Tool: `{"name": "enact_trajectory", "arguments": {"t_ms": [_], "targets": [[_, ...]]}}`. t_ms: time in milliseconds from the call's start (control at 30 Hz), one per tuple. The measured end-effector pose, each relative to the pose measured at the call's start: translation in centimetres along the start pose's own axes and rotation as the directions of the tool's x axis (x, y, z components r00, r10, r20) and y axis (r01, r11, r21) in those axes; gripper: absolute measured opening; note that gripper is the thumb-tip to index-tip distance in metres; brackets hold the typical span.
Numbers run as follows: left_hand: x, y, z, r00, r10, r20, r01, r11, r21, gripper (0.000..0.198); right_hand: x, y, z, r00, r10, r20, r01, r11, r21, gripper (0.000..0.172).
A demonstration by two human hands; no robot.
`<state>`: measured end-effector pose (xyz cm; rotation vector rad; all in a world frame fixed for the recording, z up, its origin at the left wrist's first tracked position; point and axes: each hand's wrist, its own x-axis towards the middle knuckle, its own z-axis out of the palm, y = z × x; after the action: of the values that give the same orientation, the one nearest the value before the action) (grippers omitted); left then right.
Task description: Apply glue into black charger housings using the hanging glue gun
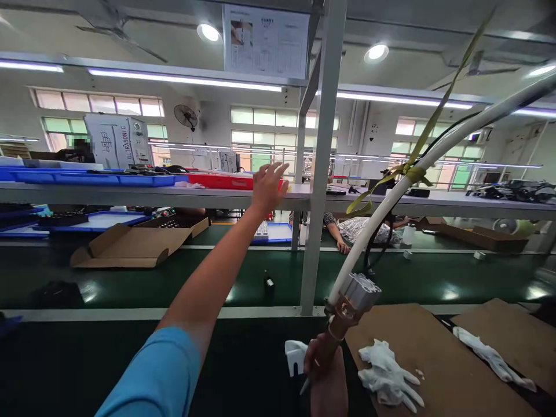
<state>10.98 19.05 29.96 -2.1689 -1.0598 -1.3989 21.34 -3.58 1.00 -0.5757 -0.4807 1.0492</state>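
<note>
My left hand (267,186) is stretched far forward with fingers spread, up at the edge of the grey shelf (130,194), close to a red tray (221,181); it holds nothing. My right hand (324,362) is low at the near edge, closed round the copper-coloured handle of a tool (347,307) that hangs from a white hose (434,156). A small white plastic part (295,354) shows just left of that hand, touching it or lying behind it; I cannot tell which.
A grey upright post (321,174) stands between my arms. Open cardboard boxes (130,243) lie on the green belt (243,278). White gloves (388,376) rest on cardboard sheets (438,359) at right. Blue trays (87,176) sit on the shelf. Another person's arm (336,234) rests across the belt.
</note>
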Motion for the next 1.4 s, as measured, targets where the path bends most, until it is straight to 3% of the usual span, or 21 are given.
{"name": "enact_trajectory", "arguments": {"t_ms": [67, 100, 200, 300, 367, 433, 567, 667, 733, 800, 900, 1000, 1100, 1167, 1267, 1400], "targets": [[-4.9, -2.0, 0.4, 0.985, -0.173, -0.020, 0.167, 0.970, -0.176, 0.041, -0.8, -0.5, 0.4, 0.997, 0.038, -0.075, -0.036, 0.999, 0.022, 0.042], [-8.0, -3.0, 0.8, 0.957, -0.284, 0.050, 0.288, 0.930, -0.231, 0.039, -1.1, -0.8, 0.6, 0.995, 0.047, -0.092, -0.045, 0.999, 0.025, 0.042], [-18.0, -5.2, 3.0, 0.879, -0.424, 0.218, 0.465, 0.863, -0.197, 0.039, -1.5, -1.4, 1.0, 0.995, 0.045, -0.093, -0.043, 0.999, 0.020, 0.041], [-25.3, -6.5, 6.4, 0.767, -0.539, 0.348, 0.607, 0.785, -0.122, 0.064, -1.4, -1.2, 0.9, 0.996, 0.050, -0.078, -0.049, 0.999, 0.009, 0.042], [-27.6, -7.1, 8.7, 0.694, -0.587, 0.416, 0.671, 0.738, -0.078, 0.085, -1.3, -0.9, 0.8, 0.994, 0.072, -0.080, -0.072, 0.997, 0.009, 0.044], [-28.1, -7.7, 10.7, 0.636, -0.616, 0.465, 0.713, 0.700, -0.048, 0.095, -1.2, -0.6, 0.6, 0.993, 0.079, -0.089, -0.077, 0.997, 0.022, 0.045], [-27.4, -8.5, 11.9, 0.586, -0.612, 0.530, 0.739, 0.673, -0.040, 0.098, -1.3, -0.6, 0.7, 0.995, 0.039, -0.087, -0.037, 0.999, 0.021, 0.042], [-27.9, -8.2, 9.6, 0.609, -0.521, 0.598, 0.701, 0.706, -0.098, 0.092, -1.7, -1.1, 1.0, 0.998, -0.021, -0.053, 0.019, 0.999, -0.025, 0.039], [-29.2, -7.1, 6.2, 0.622, -0.422, 0.659, 0.662, 0.733, -0.156, 0.088, -2.0, -1.4, 1.2, 0.998, -0.054, -0.032, 0.052, 0.997, -0.053, 0.036], [-31.2, -5.2, 1.8, 0.610, -0.327, 0.722, 0.636, 0.746, -0.198, 0.088, -2.3, -1.6, 1.4, 0.997, -0.075, -0.016, 0.074, 0.994, -0.077, 0.034], [-34.7, -1.7, -4.9, 0.543, -0.131, 0.830, 0.584, 0.769, -0.260, 0.084, -2.7, -1.8, 1.6, 0.995, -0.102, 0.018, 0.103, 0.988, -0.112, 0.035], [-37.9, 1.4, -9.4, 0.438, -0.090, 0.894, 0.641, 0.729, -0.240, 0.083, -2.9, -1.8, 1.8, 0.991, -0.121, 0.049, 0.127, 0.981, -0.144, 0.044], [-40.2, 3.3, -11.0, 0.361, -0.120, 0.925, 0.724, 0.661, -0.197, 0.083, -3.0, -1.8, 2.0, 0.991, -0.109, 0.079, 0.121, 0.979, -0.167, 0.055], [-41.3, 3.9, -11.2, 0.350, -0.147, 0.925, 0.766, 0.614, -0.192, 0.084, -3.0, -1.8, 2.2, 0.991, -0.090, 0.101, 0.107, 0.979, -0.175, 0.056], [-42.7, 4.3, -11.0, 0.406, -0.214, 0.889, 0.788, 0.574, -0.222, 0.080, -3.1, -1.7, 2.7, 0.985, -0.093, 0.146, 0.120, 0.975, -0.186, 0.058], [-44.4, 4.8, -10.2, 0.471, -0.352, 0.809, 0.759, 0.628, -0.169, 0.055, -3.8, -1.4, 3.9, 0.977, -0.085, 0.198, 0.114, 0.983, -0.142, 0.054]]}}
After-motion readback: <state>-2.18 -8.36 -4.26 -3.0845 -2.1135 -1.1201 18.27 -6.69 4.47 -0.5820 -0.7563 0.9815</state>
